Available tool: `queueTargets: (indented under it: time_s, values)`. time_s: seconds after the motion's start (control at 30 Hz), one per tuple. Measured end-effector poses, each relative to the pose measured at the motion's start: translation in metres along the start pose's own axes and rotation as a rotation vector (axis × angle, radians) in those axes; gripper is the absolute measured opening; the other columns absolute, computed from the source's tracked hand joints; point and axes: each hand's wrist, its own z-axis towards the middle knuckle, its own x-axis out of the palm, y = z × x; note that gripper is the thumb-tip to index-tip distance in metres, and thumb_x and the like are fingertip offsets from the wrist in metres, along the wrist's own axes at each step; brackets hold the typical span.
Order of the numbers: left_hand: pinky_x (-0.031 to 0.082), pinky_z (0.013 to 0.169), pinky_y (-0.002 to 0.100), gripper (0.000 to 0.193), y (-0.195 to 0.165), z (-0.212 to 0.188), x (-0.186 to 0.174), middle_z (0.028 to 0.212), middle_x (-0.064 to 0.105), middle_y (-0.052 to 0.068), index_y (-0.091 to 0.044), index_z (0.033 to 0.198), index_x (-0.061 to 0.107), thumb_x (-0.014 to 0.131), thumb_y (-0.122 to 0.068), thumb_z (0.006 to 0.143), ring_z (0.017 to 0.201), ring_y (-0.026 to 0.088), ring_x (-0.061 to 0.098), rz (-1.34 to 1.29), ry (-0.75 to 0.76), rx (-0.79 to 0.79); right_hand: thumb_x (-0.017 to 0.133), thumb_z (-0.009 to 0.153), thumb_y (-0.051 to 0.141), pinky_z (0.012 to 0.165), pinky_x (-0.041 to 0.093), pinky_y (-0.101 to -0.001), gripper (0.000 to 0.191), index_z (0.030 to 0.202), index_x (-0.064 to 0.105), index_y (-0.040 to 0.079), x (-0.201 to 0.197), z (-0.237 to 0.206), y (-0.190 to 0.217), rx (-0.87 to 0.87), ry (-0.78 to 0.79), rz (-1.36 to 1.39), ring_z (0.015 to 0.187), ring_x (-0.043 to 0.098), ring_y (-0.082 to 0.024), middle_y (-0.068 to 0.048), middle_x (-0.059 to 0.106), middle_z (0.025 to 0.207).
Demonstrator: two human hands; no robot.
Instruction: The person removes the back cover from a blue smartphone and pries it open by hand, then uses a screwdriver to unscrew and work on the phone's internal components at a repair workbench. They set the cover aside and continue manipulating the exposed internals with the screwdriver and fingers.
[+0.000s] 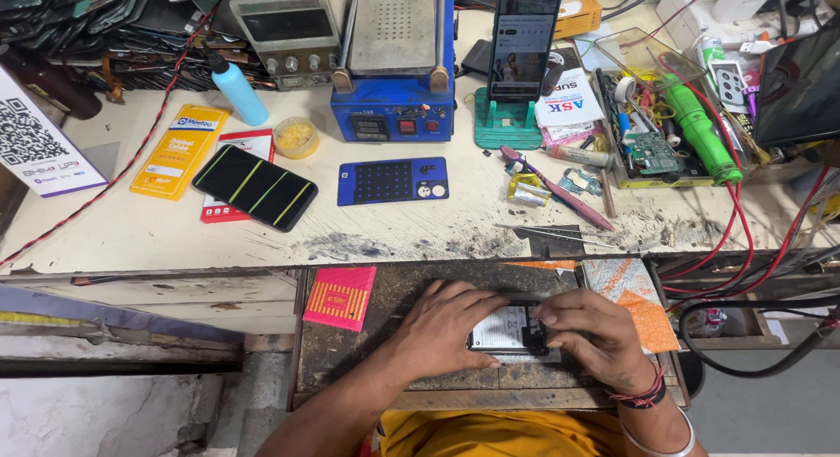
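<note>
Opened phone (pixel 510 328), flat, battery showing

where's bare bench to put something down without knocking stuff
Bare worktop runs along the front edge left of the striped phone. A smaller patch lies between the blue pad and the tweezers. Crowded around the parts tray.

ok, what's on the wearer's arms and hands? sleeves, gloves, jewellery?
Both hands are bare, no gloves, and the forearms show no sleeves. The left hand and its wrist carry nothing. The right hand has dark and red thread bands wound around the wrist, and a plain pale bangle further up the forearm.
</note>
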Motion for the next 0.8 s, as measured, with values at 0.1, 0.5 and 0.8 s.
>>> queueTargets:
  time_s: [0.1,0.5,0.8]
  values:
    - [0.037,0.108,0.045,0.095,0.001,0.000,0.000,0.140,0.062,0.008,-0.010,0.144,0.056,0.091,-0.049,0.064,0.129,0.025,0.053,0.000,0.018,-0.018,0.072,0.094,0.002,0.089,0.065,-0.0350,0.021,0.115,0.071,0.007,-0.001,0.000,-0.001,0.032,-0.051,0.034,0.100,0.078,-0.023,-0.011,0.074,0.103]
    - [0.036,0.109,0.047,0.096,0.001,0.002,0.002,0.141,0.060,0.009,-0.010,0.143,0.055,0.089,-0.051,0.064,0.130,0.025,0.051,0.012,0.062,-0.047,0.071,0.092,0.003,0.084,0.064,-0.0336,0.023,0.115,0.072,0.004,-0.003,0.001,0.003,0.081,-0.076,0.008,0.097,0.079,-0.025,-0.013,0.077,0.101]
    - [0.036,0.110,0.049,0.082,-0.003,-0.003,0.005,0.140,0.061,0.008,-0.015,0.142,0.058,0.084,-0.050,0.074,0.131,0.027,0.052,0.057,-0.069,0.083,0.071,0.094,-0.004,0.083,0.061,-0.0322,0.023,0.114,0.070,0.006,-0.004,-0.005,0.006,0.040,-0.082,0.027,0.093,0.076,-0.025,-0.014,0.072,0.102]
